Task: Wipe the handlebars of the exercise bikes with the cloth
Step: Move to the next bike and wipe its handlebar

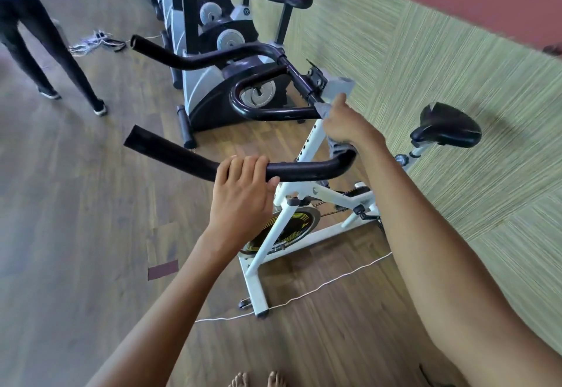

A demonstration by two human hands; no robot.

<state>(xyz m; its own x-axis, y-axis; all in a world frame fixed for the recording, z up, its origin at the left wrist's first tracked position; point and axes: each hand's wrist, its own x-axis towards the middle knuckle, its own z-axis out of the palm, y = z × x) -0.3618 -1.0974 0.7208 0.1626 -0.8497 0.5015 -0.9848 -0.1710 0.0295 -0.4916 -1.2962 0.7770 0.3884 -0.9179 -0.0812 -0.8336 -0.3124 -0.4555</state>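
A white exercise bike [286, 225] stands in front of me, with black foam handlebars [170, 151] that reach out to the left. My left hand [243, 186] grips the near bar from above. My right hand [346, 125] is closed on a grey cloth [337, 87] and presses it against the crossbar where the two bars join, near the stem. Part of the cloth pokes out above my thumb, and a fold hangs below my palm. The far bar [194, 58] and the inner loop [243, 107] have nothing on them.
Several more bikes [219, 37] line the woven green wall [425, 61] beyond this one. The black saddle [447, 126] is at the right. A white cord [304, 295] crosses the wooden floor by the bike's base. A person's legs [45, 52] stand at the far left, near tangled cables [97, 41].
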